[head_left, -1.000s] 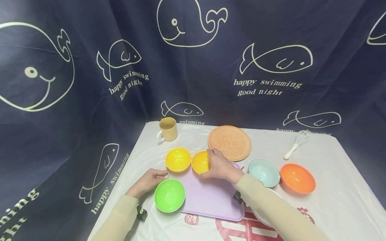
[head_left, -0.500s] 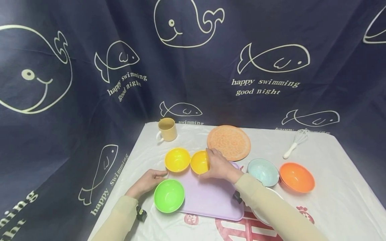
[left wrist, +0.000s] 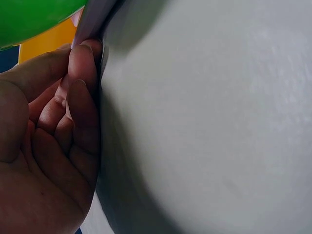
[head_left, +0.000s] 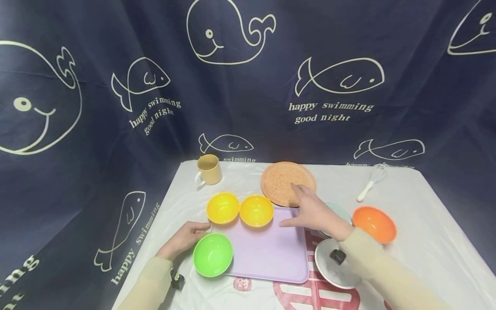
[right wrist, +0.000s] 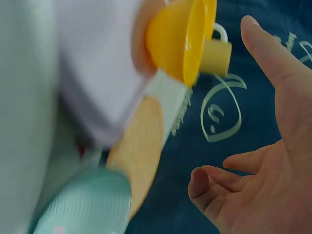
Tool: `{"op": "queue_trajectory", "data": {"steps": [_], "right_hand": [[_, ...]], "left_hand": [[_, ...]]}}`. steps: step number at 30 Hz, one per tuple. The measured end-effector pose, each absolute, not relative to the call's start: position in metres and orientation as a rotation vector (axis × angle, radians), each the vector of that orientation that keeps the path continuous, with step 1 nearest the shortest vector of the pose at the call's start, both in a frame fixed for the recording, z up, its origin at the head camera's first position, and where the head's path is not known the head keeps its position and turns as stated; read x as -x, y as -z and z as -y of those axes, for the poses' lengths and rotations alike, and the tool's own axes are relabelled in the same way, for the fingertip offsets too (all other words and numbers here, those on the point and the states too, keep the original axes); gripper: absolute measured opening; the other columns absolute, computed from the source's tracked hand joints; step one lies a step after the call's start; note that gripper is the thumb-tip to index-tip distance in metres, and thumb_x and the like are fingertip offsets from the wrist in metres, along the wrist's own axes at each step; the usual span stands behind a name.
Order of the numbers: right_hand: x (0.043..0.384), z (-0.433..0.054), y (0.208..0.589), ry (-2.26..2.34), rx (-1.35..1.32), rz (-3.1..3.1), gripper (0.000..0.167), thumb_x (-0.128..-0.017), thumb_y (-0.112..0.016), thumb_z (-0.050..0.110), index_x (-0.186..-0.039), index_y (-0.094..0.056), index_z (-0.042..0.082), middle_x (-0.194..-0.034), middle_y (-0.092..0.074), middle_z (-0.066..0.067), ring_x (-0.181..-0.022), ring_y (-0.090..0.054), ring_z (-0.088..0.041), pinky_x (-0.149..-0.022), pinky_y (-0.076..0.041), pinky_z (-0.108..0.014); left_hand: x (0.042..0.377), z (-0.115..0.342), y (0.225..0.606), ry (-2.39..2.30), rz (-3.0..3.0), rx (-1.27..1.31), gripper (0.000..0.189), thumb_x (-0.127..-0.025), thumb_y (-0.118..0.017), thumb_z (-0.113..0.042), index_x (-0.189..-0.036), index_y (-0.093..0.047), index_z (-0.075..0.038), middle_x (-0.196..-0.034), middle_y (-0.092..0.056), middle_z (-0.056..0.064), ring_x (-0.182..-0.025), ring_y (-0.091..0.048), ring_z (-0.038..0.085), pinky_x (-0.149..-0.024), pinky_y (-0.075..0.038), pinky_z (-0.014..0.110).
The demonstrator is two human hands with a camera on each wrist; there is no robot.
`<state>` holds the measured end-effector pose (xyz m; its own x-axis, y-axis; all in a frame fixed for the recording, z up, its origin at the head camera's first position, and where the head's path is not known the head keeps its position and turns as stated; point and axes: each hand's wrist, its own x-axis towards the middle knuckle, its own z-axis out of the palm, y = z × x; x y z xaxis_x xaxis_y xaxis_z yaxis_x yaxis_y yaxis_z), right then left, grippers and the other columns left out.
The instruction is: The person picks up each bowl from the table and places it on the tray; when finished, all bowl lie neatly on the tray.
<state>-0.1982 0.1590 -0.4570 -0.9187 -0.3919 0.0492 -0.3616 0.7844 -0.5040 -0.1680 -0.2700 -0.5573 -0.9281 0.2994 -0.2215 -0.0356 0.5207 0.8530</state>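
Note:
A purple tray (head_left: 267, 254) lies on the table, with two yellow bowls (head_left: 222, 208) (head_left: 256, 211) side by side at its far edge and a green bowl (head_left: 213, 255) at its near left corner. My left hand (head_left: 184, 238) pinches the tray's left edge between thumb and curled fingers, as the left wrist view shows close up. Over the tray's right side, my right hand (head_left: 315, 211) is in the air with fingers spread and nothing in it. It partly hides a light blue bowl (head_left: 338, 210). In the right wrist view the right palm (right wrist: 273, 180) faces the yellow bowls.
An orange round mat (head_left: 284, 181) lies behind the tray. A tan mug (head_left: 209, 169) stands at the back left. To the right are an orange bowl (head_left: 375, 224), a white bowl (head_left: 329, 265) partly under the right sleeve, and a whisk (head_left: 372, 183).
My right hand has let go of the right yellow bowl and moved right, away from it. The left hand stays at the tray edge. The head view has shifted slightly.

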Motion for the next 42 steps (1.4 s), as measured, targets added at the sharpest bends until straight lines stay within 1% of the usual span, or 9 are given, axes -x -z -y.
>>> {"op": "queue_trajectory", "data": {"steps": [6, 9, 16, 18, 20, 26, 31, 39, 42], "right_hand": [[0.188, -0.22, 0.449, 0.758, 0.558, -3.034, 0.131, -0.066, -0.095, 0.058, -0.155, -0.03, -0.014, -0.151, -0.039, -0.041, -0.138, -0.036, -0.059, -0.111, -0.035, -0.071], [0.182, -0.252, 0.448, 0.736, 0.487, -3.05, 0.134, -0.066, -0.093, 0.063, -0.154, -0.029, -0.016, -0.15, -0.037, -0.043, -0.137, -0.034, -0.061, -0.11, -0.033, -0.074], [0.169, -0.319, 0.466, 0.63, 0.323, -3.075, 0.139, -0.063, -0.092, 0.068, -0.15, -0.029, -0.021, -0.143, -0.035, -0.048, -0.128, -0.035, -0.065, -0.099, -0.037, -0.081], [0.167, -0.332, 0.473, 0.623, 0.293, -3.078, 0.138, -0.063, -0.093, 0.066, -0.147, -0.03, -0.024, -0.142, -0.035, -0.049, -0.126, -0.035, -0.065, -0.098, -0.038, -0.081], [0.164, -0.343, 0.48, 0.629, 0.28, -3.082, 0.137, -0.063, -0.094, 0.065, -0.146, -0.031, -0.025, -0.141, -0.035, -0.049, -0.126, -0.036, -0.065, -0.098, -0.037, -0.082], [0.16, -0.36, 0.495, 0.646, 0.254, -3.075, 0.134, -0.064, -0.095, 0.061, -0.145, -0.033, -0.025, -0.138, -0.037, -0.05, -0.12, -0.039, -0.065, -0.095, -0.039, -0.082], [0.158, -0.365, 0.505, 0.671, 0.224, -3.063, 0.13, -0.066, -0.095, 0.059, -0.145, -0.034, -0.024, -0.136, -0.039, -0.05, -0.116, -0.043, -0.064, -0.09, -0.043, -0.081], [0.156, -0.37, 0.512, 0.688, 0.214, -3.035, 0.128, -0.068, -0.095, 0.056, -0.146, -0.032, -0.024, -0.134, -0.04, -0.049, -0.115, -0.046, -0.063, -0.091, -0.045, -0.079], [0.155, -0.371, 0.513, 0.688, 0.222, -3.038, 0.128, -0.067, -0.095, 0.055, -0.146, -0.032, -0.024, -0.133, -0.04, -0.05, -0.115, -0.046, -0.063, -0.092, -0.044, -0.08]], "left_hand": [[0.166, 0.276, 0.561, -1.405, -2.396, -0.222, 0.049, -0.099, -0.073, -0.024, -0.139, -0.062, 0.002, -0.102, -0.08, 0.007, -0.109, -0.072, 0.025, -0.115, -0.034, 0.064], [0.165, 0.279, 0.561, -1.416, -2.382, -0.215, 0.049, -0.099, -0.073, -0.023, -0.139, -0.061, 0.002, -0.102, -0.08, 0.007, -0.11, -0.071, 0.025, -0.115, -0.034, 0.064], [0.163, 0.278, 0.56, -1.426, -2.37, -0.201, 0.046, -0.098, -0.074, -0.02, -0.137, -0.064, 0.001, -0.113, -0.077, 0.009, -0.128, -0.061, 0.037, -0.116, -0.032, 0.063], [0.163, 0.277, 0.558, -1.428, -2.371, -0.19, 0.046, -0.098, -0.074, -0.02, -0.137, -0.064, 0.001, -0.115, -0.077, 0.009, -0.13, -0.06, 0.037, -0.117, -0.032, 0.063], [0.163, 0.276, 0.557, -1.431, -2.362, -0.182, 0.047, -0.098, -0.073, -0.019, -0.138, -0.062, 0.002, -0.11, -0.078, 0.01, -0.122, -0.066, 0.035, -0.116, -0.035, 0.062], [0.165, 0.274, 0.555, -1.419, -2.349, -0.174, 0.048, -0.099, -0.072, -0.018, -0.14, -0.06, 0.003, -0.094, -0.08, 0.008, -0.096, -0.074, 0.022, -0.113, -0.039, 0.061], [0.168, 0.272, 0.556, -1.427, -2.346, -0.187, 0.049, -0.099, -0.072, -0.02, -0.14, -0.06, 0.003, -0.094, -0.08, 0.008, -0.096, -0.074, 0.021, -0.115, -0.035, 0.063], [0.168, 0.268, 0.557, -1.419, -2.343, -0.183, 0.049, -0.098, -0.073, -0.021, -0.139, -0.061, 0.002, -0.097, -0.08, 0.007, -0.11, -0.071, 0.024, -0.117, -0.03, 0.066], [0.168, 0.267, 0.558, -1.419, -2.338, -0.185, 0.049, -0.098, -0.073, -0.021, -0.14, -0.061, 0.003, -0.095, -0.08, 0.008, -0.105, -0.072, 0.025, -0.116, -0.031, 0.066]]}}
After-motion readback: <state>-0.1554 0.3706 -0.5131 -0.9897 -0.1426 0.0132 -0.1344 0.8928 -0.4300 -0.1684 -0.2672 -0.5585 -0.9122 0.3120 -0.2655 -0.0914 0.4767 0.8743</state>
